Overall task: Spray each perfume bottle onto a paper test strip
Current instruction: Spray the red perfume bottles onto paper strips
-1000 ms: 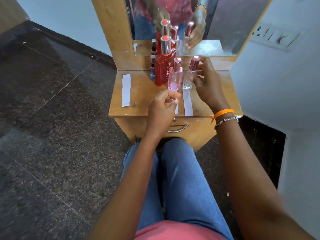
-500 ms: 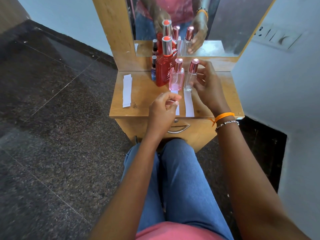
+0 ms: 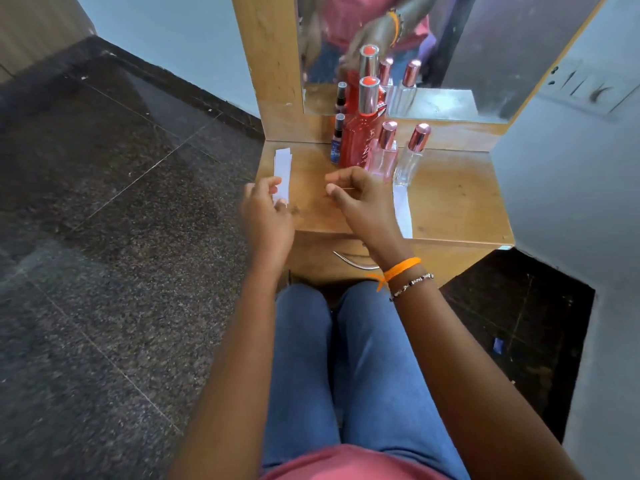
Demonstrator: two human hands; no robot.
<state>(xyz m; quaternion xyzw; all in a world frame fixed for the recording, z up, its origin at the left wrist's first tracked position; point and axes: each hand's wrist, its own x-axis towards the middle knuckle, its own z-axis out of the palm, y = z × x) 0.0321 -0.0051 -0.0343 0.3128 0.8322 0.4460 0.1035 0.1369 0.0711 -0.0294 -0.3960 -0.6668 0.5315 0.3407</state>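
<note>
Three capped bottles stand in a row at the back of the small wooden table [image 3: 450, 202]: a tall red bottle [image 3: 360, 143], a pink bottle [image 3: 382, 161] and a clear bottle [image 3: 410, 164]. A small dark bottle [image 3: 336, 147] stands left of the red one. My left hand [image 3: 266, 213] is at the near end of a stack of white paper strips [image 3: 282, 164], thumb and forefinger on either side of it. My right hand [image 3: 360, 199] is curled over the table's middle and pinches what looks like a thin strip seen edge-on. Another strip [image 3: 401, 209] lies in front of the clear bottle.
A mirror [image 3: 450, 46] rises right behind the bottles and reflects them. A metal drawer handle [image 3: 349, 259] sits below the table's front edge, above my knees. A wall with a switch panel [image 3: 585, 88] closes the right side. Dark stone floor lies to the left.
My left hand left the middle strip and went left to the stack of strips. My right hand came off the clear bottle and moved to the table's middle. The camera view shifted.
</note>
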